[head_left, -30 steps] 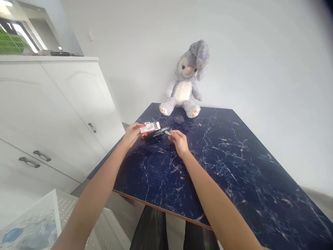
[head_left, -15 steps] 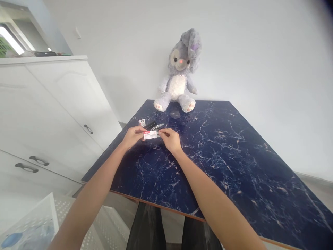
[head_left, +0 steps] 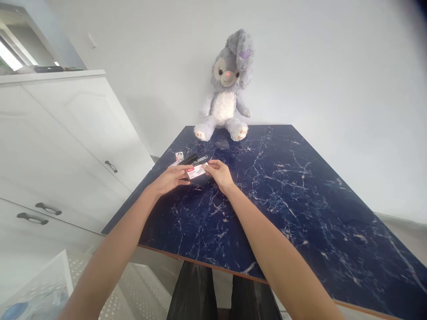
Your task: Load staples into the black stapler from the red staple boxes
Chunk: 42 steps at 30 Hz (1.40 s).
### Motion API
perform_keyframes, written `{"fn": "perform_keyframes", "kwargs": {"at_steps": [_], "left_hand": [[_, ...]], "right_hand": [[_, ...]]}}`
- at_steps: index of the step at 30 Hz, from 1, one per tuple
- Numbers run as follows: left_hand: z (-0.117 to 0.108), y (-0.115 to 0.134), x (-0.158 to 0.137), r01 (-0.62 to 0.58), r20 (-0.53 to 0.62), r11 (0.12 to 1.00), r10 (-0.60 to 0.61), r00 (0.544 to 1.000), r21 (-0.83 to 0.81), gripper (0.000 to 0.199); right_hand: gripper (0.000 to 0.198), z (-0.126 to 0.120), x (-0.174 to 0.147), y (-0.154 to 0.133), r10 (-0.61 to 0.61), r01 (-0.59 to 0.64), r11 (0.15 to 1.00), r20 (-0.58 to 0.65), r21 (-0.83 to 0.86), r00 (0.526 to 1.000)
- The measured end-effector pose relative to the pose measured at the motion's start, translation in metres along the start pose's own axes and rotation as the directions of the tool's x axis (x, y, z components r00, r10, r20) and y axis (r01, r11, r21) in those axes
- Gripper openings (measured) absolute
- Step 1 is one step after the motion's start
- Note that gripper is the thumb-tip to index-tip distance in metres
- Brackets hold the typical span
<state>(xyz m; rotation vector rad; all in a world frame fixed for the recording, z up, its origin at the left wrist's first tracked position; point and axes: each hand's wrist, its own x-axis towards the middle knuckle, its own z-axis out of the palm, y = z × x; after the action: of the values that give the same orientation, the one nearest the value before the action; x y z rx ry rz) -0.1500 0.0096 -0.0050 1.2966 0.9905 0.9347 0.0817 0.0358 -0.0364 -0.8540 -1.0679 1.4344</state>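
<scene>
Over the left part of the dark blue table, a small red-and-white box [head_left: 197, 172] is held between both hands, tilted with its right end higher. My right hand [head_left: 218, 174] pinches that right end between thumb and fingers. At the left end, my left hand [head_left: 171, 178] has its index finger along the top edge and its thumb under the lower corner. Just behind the hands lie a black case or bar [head_left: 188, 159] and a thin clear-and-black pen-like item [head_left: 200, 160]. A small white packet with dark and red print [head_left: 179, 156] lies to their left.
A grey plush rabbit [head_left: 225, 106] sits at the back of the marble-patterned table [head_left: 283, 195], against the wall. White cabinets [head_left: 66, 138] stand on the left. A perforated white container [head_left: 110, 293] is below, left of my legs.
The small box has turned, its right end now higher, and shifted slightly right. My left hand's fingers have spread more around its left end. The view has shifted a little.
</scene>
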Motion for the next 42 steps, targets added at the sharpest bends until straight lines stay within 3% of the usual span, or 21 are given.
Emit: {"fn": "perform_keyframes", "kwargs": {"at_steps": [4, 10, 14, 19, 26, 29, 30, 32, 33, 35, 37, 38, 40, 42], "left_hand": [[0.008, -0.003, 0.002, -0.018, -0.090, 0.994, 0.028, 0.996, 0.106, 0.045], [0.017, -0.008, 0.003, -0.073, -0.105, 0.989, 0.087, 0.991, 0.131, 0.053], [0.017, -0.007, 0.004, -0.095, -0.161, 0.986, 0.116, 0.980, 0.135, 0.054], [0.016, -0.009, 0.005, -0.085, -0.130, 0.990, 0.100, 0.986, 0.115, 0.050], [0.013, -0.011, 0.005, -0.123, -0.176, 0.982, 0.148, 0.973, 0.142, 0.050], [0.007, -0.007, 0.009, -0.192, -0.271, 0.975, 0.217, 0.938, 0.115, 0.047], [0.003, -0.004, 0.010, -0.239, -0.333, 0.966, 0.259, 0.907, 0.101, 0.045], [-0.009, 0.000, 0.013, -0.323, -0.494, 0.937, 0.345, 0.798, 0.133, 0.040], [-0.017, 0.001, 0.013, -0.297, -0.564, 0.928, 0.372, 0.737, 0.224, 0.037], [-0.033, 0.000, 0.012, -0.077, -0.632, 0.874, 0.404, 0.661, 0.479, 0.032], [-0.047, -0.003, 0.009, 0.187, -0.634, 0.729, 0.404, 0.660, 0.658, 0.027], [-0.052, -0.006, 0.007, 0.263, -0.625, 0.661, 0.397, 0.672, 0.703, 0.024], [-0.057, -0.010, 0.003, 0.311, -0.608, 0.593, 0.403, 0.684, 0.742, 0.023], [-0.056, -0.011, 0.002, 0.334, -0.591, 0.538, 0.424, 0.686, 0.774, 0.027]], "right_hand": [[0.026, 0.003, 0.005, 0.011, -0.089, 0.080, 0.987, -0.061, -0.140, 0.994], [0.030, 0.003, 0.001, 0.008, -0.118, 0.122, 0.990, 0.066, -0.067, 0.991], [0.033, 0.004, -0.002, 0.003, -0.114, 0.114, 0.991, 0.005, -0.065, 0.993], [0.028, 0.003, 0.001, 0.003, -0.051, 0.051, 0.998, -0.006, 0.028, 0.999], [0.032, 0.003, -0.002, 0.000, -0.095, 0.115, 0.980, 0.130, -0.160, 0.987], [0.035, 0.003, -0.005, 0.000, -0.141, 0.171, 0.956, 0.136, -0.240, 0.981], [0.035, 0.002, -0.005, 0.001, -0.173, 0.194, 0.938, 0.099, -0.286, 0.980], [0.034, 0.001, -0.001, 0.003, -0.239, 0.204, 0.881, -0.027, -0.426, 0.971], [0.034, 0.000, 0.002, 0.004, -0.263, 0.184, 0.842, -0.089, -0.508, 0.961], [0.039, -0.001, 0.012, 0.005, -0.293, 0.119, 0.740, -0.159, -0.662, 0.943], [0.049, 0.000, 0.024, 0.006, -0.312, 0.091, 0.607, -0.131, -0.790, 0.941], [0.053, 0.001, 0.030, 0.007, -0.317, 0.100, 0.532, -0.088, -0.841, 0.944], [0.060, 0.004, 0.039, 0.008, -0.309, 0.142, 0.399, 0.013, -0.906, 0.951], [0.066, 0.007, 0.044, 0.009, -0.279, 0.179, 0.324, 0.087, -0.929, 0.956]]}}
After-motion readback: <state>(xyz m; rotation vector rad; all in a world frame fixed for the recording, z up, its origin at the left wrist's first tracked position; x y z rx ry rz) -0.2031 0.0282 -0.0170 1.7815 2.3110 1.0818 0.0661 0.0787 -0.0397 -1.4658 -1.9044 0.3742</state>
